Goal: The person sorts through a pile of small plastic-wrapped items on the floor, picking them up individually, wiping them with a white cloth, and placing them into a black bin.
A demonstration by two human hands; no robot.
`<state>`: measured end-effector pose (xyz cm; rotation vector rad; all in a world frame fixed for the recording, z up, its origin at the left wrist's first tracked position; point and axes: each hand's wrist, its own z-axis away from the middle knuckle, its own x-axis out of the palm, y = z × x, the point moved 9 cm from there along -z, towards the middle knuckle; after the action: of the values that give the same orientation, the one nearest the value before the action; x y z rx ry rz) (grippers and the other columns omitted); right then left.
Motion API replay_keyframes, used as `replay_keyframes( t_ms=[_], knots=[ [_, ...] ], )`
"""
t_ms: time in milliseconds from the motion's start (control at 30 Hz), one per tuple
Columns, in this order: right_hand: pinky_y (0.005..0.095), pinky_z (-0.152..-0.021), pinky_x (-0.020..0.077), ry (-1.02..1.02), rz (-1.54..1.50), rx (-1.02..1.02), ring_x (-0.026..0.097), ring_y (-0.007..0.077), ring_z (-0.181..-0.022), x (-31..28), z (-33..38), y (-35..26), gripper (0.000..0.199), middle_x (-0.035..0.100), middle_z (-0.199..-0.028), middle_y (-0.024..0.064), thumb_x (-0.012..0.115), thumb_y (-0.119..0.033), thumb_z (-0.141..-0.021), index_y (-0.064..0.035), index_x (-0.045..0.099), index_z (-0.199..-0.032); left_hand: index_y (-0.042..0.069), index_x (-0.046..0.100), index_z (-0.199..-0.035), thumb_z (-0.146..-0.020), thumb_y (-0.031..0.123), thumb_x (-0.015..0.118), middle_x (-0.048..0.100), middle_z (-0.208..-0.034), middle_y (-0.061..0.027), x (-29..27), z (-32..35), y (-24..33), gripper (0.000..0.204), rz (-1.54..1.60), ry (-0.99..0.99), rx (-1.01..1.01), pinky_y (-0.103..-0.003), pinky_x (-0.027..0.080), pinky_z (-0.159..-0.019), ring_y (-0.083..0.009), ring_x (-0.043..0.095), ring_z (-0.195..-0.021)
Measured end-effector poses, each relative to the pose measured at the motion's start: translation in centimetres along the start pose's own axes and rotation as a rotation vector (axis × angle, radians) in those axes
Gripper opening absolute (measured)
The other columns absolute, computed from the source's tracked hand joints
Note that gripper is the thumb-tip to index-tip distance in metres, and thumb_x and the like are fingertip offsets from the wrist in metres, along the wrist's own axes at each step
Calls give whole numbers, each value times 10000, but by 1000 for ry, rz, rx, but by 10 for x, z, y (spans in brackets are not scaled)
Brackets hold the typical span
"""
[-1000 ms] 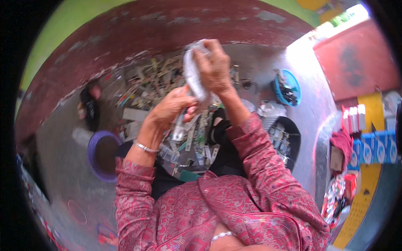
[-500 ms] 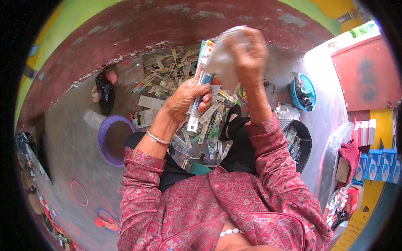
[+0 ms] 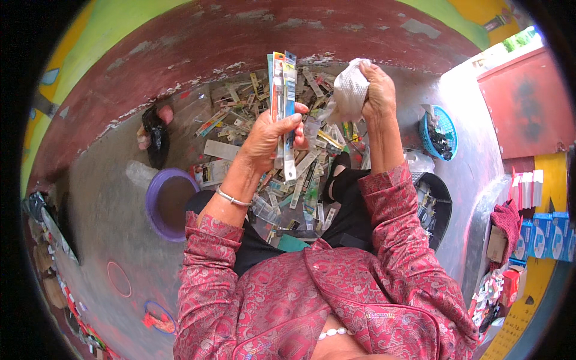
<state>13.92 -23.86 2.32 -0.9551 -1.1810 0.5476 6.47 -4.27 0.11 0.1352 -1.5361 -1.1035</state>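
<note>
My left hand (image 3: 267, 137) is closed round a few long, narrow flat packages (image 3: 284, 84), held nearly upright, with printed orange, blue and white faces. Their lower ends stick out below the fingers. A white dimpled cloth (image 3: 350, 90) hangs from my right hand (image 3: 380, 96), bunched in its closed fingers, to the right of the packages and apart from them. Beneath both hands, a wide heap of similar narrow packages (image 3: 246, 117) lies scattered on the floor, reaching down between my legs.
To my left stand a purple basin (image 3: 153, 210) and a black plastic bag (image 3: 157, 135). On the right are a blue basket (image 3: 449, 129) with dark contents and a black tub (image 3: 445, 210) holding packages. A dark red wall (image 3: 198, 48) runs behind the heap.
The right hand and cloth have moved right and down, away from the packages, and are no longer blurred. The packages in the left hand now stand more upright.
</note>
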Motion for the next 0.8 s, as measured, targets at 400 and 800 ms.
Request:
replay_keyframes(
  t_ms=[400, 800],
  knots=[
    [290, -671, 451, -703, 1258, 33, 567, 161, -742, 87, 102, 60, 600, 601, -794, 123, 728, -442, -605, 58, 573, -897, 64, 515, -819, -755, 217, 681, 558, -690, -31, -64, 0, 39, 234, 40, 480, 314, -237, 498, -550, -120, 569, -607],
    [216, -577, 403, -706, 665, 464, 511, 83, -625, 79, 105, 78, 233, 565, -702, 13, 653, -232, -739, -20, 588, -808, -34, 478, -1045, -831, 212, 571, 586, -982, -194, -50, -6, 44, 339, 262, 219, 244, -383, 523, -746, -254, 596, -883]
  ],
)
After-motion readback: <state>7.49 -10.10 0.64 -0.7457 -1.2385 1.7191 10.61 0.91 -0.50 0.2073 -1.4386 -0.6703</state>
